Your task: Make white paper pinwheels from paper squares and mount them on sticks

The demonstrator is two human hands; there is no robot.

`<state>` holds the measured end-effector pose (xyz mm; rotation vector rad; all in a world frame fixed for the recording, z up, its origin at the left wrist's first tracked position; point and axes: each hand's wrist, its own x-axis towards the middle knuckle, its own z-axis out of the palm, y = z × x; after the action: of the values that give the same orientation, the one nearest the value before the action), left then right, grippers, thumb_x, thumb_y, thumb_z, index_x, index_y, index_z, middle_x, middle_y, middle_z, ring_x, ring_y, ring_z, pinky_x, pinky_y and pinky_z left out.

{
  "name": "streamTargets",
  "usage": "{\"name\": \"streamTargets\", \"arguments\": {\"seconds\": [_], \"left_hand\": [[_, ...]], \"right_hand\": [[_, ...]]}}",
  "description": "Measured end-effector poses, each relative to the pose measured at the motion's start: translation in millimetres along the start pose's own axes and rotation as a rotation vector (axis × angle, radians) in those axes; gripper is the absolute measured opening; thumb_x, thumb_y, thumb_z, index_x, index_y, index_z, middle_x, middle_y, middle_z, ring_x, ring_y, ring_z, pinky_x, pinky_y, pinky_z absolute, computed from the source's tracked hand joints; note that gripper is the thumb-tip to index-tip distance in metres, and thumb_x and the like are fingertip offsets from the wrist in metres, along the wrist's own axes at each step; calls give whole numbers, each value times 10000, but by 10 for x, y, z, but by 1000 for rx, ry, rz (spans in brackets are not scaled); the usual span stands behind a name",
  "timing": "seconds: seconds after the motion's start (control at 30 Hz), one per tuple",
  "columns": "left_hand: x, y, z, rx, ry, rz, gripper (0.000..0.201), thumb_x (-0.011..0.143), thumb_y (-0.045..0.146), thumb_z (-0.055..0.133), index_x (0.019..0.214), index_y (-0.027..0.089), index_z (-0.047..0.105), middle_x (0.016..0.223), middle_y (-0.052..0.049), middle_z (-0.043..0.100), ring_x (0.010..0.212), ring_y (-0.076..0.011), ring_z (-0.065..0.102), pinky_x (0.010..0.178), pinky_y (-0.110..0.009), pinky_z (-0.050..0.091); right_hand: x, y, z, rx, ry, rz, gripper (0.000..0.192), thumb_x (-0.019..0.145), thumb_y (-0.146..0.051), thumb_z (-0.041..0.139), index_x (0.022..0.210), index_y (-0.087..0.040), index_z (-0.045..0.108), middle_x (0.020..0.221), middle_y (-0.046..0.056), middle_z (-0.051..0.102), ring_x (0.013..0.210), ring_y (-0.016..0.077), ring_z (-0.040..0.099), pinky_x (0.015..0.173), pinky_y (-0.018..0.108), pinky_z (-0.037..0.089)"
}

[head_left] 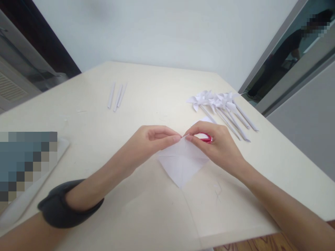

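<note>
Both hands pinching the top corner of a folded white paper (180, 162) on the bench (146, 209).
Your left hand (149, 139) and right hand (214, 143) meet fingertip to fingertip; uneven pull could skew the crease, and the red object (205, 138) under your right palm may snag.

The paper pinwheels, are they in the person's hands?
No, the paper pinwheels lie on the table, apart from both hands, which pinch a white paper sheet.

text: none readable | white paper (180, 164): blank, no print | paper pinwheels (214, 101): unmarked | rolled paper sticks (116, 96): unmarked | table (146, 209): no labels | red object (205, 138): no legible brand
</note>
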<state>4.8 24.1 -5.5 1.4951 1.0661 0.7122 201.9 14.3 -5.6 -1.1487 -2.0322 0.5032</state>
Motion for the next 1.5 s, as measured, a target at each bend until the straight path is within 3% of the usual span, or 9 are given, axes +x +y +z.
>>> {"name": "streamTargets", "arguments": {"seconds": [0.17,0.33,0.63,0.7,0.77,0.9,1.0,1.33,1.5], "left_hand": [[-12,-81,51,-14,51,-10,151,800,360,638,845,233,706,730,17,720,676,-125,652,585,-177,482],[-14,-70,76,-67,56,-30,123,803,314,631,796,215,703,746,16,727,665,-113,653,576,-154,495],[-14,-69,46,-163,17,-19,141,807,342,647,779,231,730,760,32,729,709,-104,664,637,-141,527],[-7,-75,34,-178,25,-20,144,806,345,650,781,227,729,766,31,730,718,-105,666,644,-144,531],[-7,-75,34,-158,40,-17,141,803,339,654,769,220,722,755,30,727,710,-103,665,636,-138,525],[-43,-57,62,-53,65,41,123,805,320,643,775,218,704,753,24,726,696,-114,666,608,-147,514],[-92,-31,96,50,91,87,113,815,308,620,806,221,692,781,18,729,708,-132,673,585,-162,515],[-183,8,244,474,282,244,93,817,257,601,791,213,678,775,37,735,734,-138,692,707,-208,537],[-157,27,175,372,266,234,100,815,284,613,791,218,684,770,35,729,727,-131,681,656,-181,518]], "right_hand": [[-59,-32,91,-63,44,-60,60,839,-162,606,797,-177,646,796,-13,647,742,98,588,602,206,444],[-73,-10,123,-95,121,-122,61,809,-111,626,782,-165,629,835,12,610,777,113,576,678,234,457],[-39,110,75,-455,193,-638,134,813,-46,592,870,-134,674,854,66,676,763,150,561,726,320,438],[-36,109,65,-497,174,-690,146,812,-40,589,896,-124,672,863,66,683,777,153,557,784,337,435],[-35,90,58,-431,136,-610,149,826,-59,579,912,-136,672,887,59,672,805,151,561,808,337,431],[-27,19,34,-140,58,-223,62,844,-180,601,821,-175,658,874,32,614,795,133,563,712,281,445],[-26,-38,22,-55,-7,-67,73,826,-192,604,755,-182,618,846,15,593,779,135,553,683,273,439],[-142,-181,202,-109,130,68,168,732,-97,563,651,-192,450,739,-15,515,700,136,484,623,291,367],[-67,-132,52,139,-26,103,93,822,-191,593,735,-193,561,828,-7,585,800,138,560,634,264,420]]}}
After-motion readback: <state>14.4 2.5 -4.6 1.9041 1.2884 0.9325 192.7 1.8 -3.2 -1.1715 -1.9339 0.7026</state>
